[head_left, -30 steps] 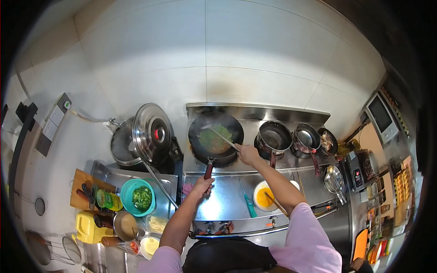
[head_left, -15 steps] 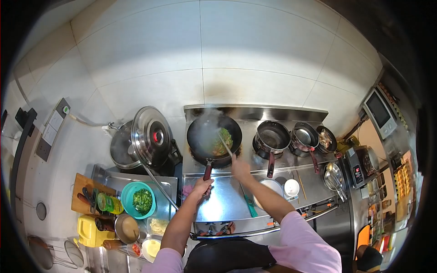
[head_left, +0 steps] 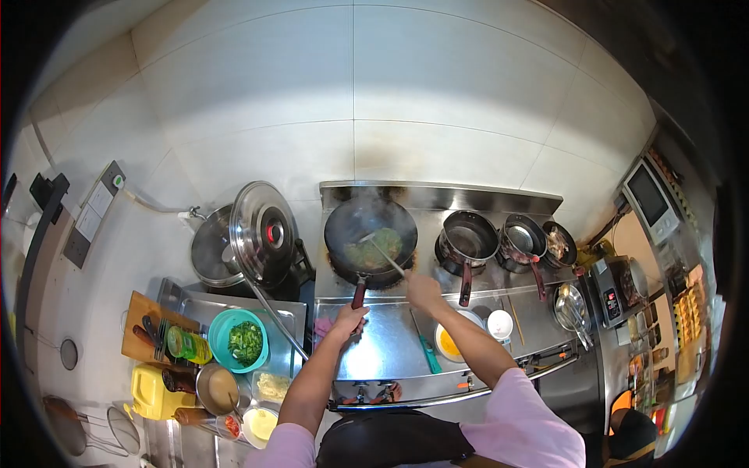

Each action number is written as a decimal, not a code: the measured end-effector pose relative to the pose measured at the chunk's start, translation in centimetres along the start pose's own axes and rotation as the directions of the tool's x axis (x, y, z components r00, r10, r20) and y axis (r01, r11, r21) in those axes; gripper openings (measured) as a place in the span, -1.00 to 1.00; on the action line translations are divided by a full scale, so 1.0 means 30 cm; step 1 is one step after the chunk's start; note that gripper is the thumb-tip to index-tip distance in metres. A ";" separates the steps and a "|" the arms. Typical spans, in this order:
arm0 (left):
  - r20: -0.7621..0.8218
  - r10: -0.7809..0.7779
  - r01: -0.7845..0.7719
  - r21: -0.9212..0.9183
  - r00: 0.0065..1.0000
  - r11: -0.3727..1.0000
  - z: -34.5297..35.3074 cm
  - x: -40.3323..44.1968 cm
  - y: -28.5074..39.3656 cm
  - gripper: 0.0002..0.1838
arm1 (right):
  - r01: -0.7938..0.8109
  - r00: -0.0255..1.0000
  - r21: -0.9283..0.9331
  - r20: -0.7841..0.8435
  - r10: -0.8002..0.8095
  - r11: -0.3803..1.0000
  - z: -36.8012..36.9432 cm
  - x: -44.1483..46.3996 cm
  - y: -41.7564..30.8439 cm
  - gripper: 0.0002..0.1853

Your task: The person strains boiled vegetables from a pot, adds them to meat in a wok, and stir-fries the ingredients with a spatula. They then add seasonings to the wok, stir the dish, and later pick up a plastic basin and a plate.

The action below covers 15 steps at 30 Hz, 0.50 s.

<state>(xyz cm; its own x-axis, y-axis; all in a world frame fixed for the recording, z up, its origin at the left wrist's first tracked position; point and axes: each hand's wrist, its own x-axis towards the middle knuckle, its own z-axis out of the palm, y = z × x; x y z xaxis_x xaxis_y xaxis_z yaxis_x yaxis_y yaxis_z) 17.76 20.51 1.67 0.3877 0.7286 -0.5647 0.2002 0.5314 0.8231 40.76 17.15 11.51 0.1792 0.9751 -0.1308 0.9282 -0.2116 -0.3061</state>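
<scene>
My left hand [head_left: 349,321] is wrapped round the dark red handle of a black wok [head_left: 341,226] on the back-left burner. Chopped green leafy food [head_left: 382,248] lies in the wok under rising steam. In my right hand [head_left: 424,292] is the long handle of a metal spatula [head_left: 388,260], held over the wok's near-right rim. Its tip is among the greens and partly blurred by steam. Close to my right forearm stand a white bowl of yellow liquid [head_left: 450,343] and a small white bowl [head_left: 500,324].
Several black pans, including a near one [head_left: 470,234], stand to the right. At left are a steaming pot [head_left: 204,261] with a raised lid [head_left: 273,218], a turquoise bowl [head_left: 220,337] of greens and a yellow jug [head_left: 148,394]. A green-handled tool [head_left: 428,353] lies on the steel counter.
The spatula's tip has moved left in the wok, and the greens are spread wider. My right hand is slightly lower and further right. My left hand stays on the handle.
</scene>
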 end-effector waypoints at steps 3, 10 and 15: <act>0.001 -0.014 0.014 0.004 1.000 1.000 0.005 0.012 -0.015 -0.79 | -0.055 0.998 -0.100 -0.024 0.053 0.993 0.016 0.000 0.046 -0.56; -0.003 -0.022 0.022 0.006 1.000 1.000 0.018 0.015 -0.013 -0.76 | 0.007 0.994 0.312 -0.106 0.028 0.950 0.202 -0.082 0.056 -0.60; -0.012 -0.009 0.008 -0.016 1.000 1.000 0.024 0.011 -0.009 -0.77 | -0.105 0.984 0.420 -0.086 0.155 0.901 0.105 -0.184 0.040 -0.60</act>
<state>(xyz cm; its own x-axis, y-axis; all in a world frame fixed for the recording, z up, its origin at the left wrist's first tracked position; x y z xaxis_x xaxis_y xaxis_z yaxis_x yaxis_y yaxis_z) 18.47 20.30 1.32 0.3750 0.7292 -0.5724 0.1893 0.5442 0.8173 39.85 11.29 8.88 0.3488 0.9324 -0.0948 0.6804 -0.3215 -0.6585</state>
